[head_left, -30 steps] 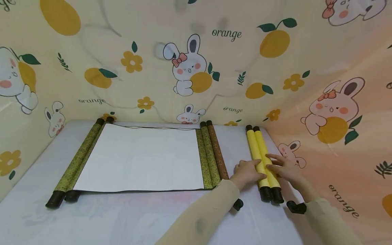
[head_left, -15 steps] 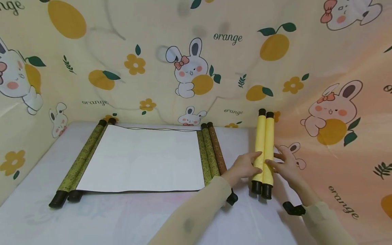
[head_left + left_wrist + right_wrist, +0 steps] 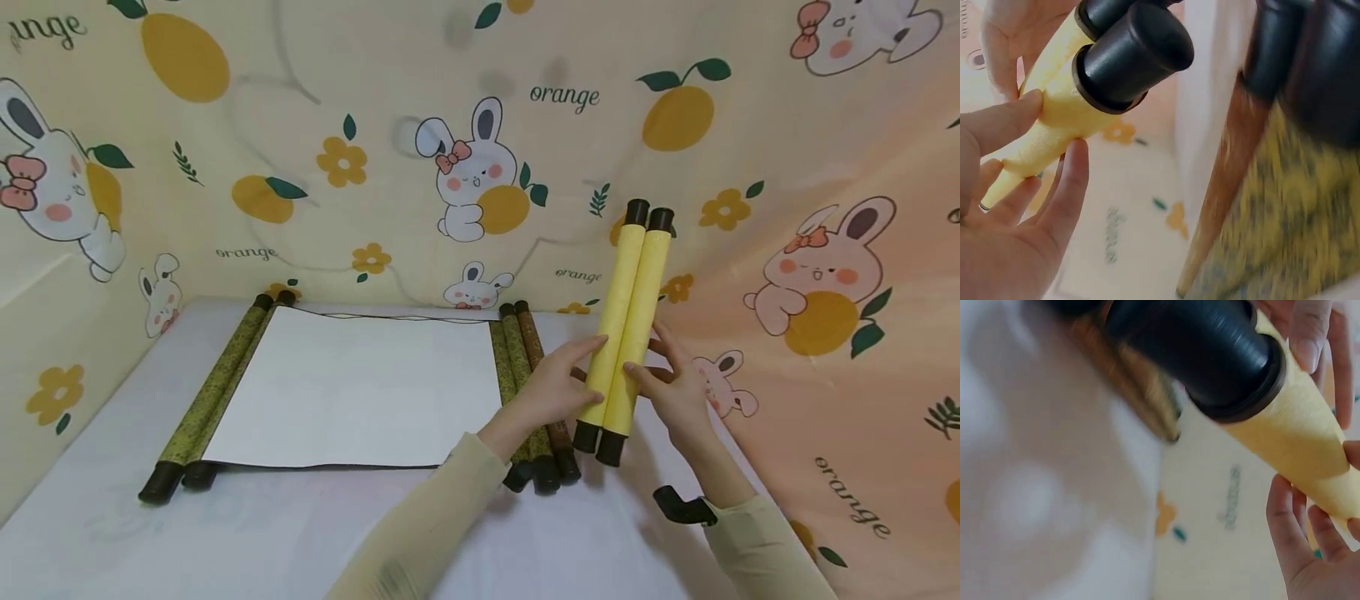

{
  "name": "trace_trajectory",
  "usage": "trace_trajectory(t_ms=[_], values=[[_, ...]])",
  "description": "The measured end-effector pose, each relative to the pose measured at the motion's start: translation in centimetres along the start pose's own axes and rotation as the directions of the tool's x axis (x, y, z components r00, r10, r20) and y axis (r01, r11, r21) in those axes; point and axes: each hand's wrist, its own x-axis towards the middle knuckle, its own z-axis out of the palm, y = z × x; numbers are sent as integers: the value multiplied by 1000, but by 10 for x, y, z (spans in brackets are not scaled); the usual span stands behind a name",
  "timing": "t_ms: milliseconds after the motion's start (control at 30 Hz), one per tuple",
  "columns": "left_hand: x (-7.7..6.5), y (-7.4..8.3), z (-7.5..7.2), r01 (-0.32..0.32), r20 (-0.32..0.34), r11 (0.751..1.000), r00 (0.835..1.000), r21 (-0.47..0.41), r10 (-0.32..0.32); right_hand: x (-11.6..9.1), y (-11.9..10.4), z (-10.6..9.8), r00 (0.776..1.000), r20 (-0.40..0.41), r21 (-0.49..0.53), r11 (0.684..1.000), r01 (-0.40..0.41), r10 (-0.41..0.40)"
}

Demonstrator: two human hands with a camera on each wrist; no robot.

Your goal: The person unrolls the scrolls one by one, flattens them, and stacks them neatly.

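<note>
Head view looks forward-down; 2 close wrist views share yellow rollers point(image 3: 636, 329).

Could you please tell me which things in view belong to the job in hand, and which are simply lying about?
In the job, judging by what is being handled:
yellow rolls
left hand and right hand, both holding them

Apparently just lying about:
white sheet
green rolls along two of its sides
brown roll
</note>
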Motion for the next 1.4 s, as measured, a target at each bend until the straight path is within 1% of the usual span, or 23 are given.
trace_trajectory(t_ms=[100, 200, 267, 333, 400, 500, 600, 733, 800, 900, 967, 1167, 1267, 1400], values=[[-11, -2, -18, -81, -3, 996, 997, 28, 81, -3, -9, 19, 1000, -20, 50, 999, 19, -18], [-24, -4, -39, -148, -12, 987, 989, 63, 149, -6, -17, 38, 999, -27, 110, 993, 36, -34], [-32, -2, -54, -181, -27, 979, 982, 91, 184, -8, -24, 51, 999, -17, 148, 988, 51, -49], [-40, -1, -68, -200, -48, 975, 977, 100, 206, -10, -31, 64, 997, -1, 186, 980, 76, -77], [-48, 0, -81, -213, -71, 972, 973, 98, 220, -12, -38, 77, 994, 13, 213, 971, 105, -111], [-60, 0, -98, -207, -122, 974, 968, 90, 217, -12, -46, 96, 988, 32, 242, 960, 141, -154], [-72, -2, -113, -204, -175, 975, 960, 90, 217, -13, -50, 117, 978, 60, 266, 948, 177, -200], [-89, -6, -132, -189, -256, 977, 944, 100, 209, -16, -52, 142, 963, 124, 271, 941, 201, -241], [-96, -7, -140, -178, -298, 979, 933, 101, 200, -19, -52, 153, 957, 161, 273, 943, 192, -242], [-104, -9, -149, -148, -351, 983, 920, 104, 176, -23, -51, 168, 951, 208, 285, 944, 167, -230], [-109, -11, -153, -119, -376, 988, 914, 103, 150, -26, -49, 176, 947, 232, 296, 943, 151, -224], [-119, -22, -156, -38, -434, 995, 898, 97, 77, -31, -43, 194, 940, 269, 281, 950, 134, -212], [-122, -27, -157, -21, -448, 995, 892, 94, 61, -32, -42, 199, 938, 280, 270, 954, 130, -206], [-124, -30, -159, -23, -456, 995, 887, 101, 67, -33, -41, 204, 941, 279, 256, 959, 120, -192]])
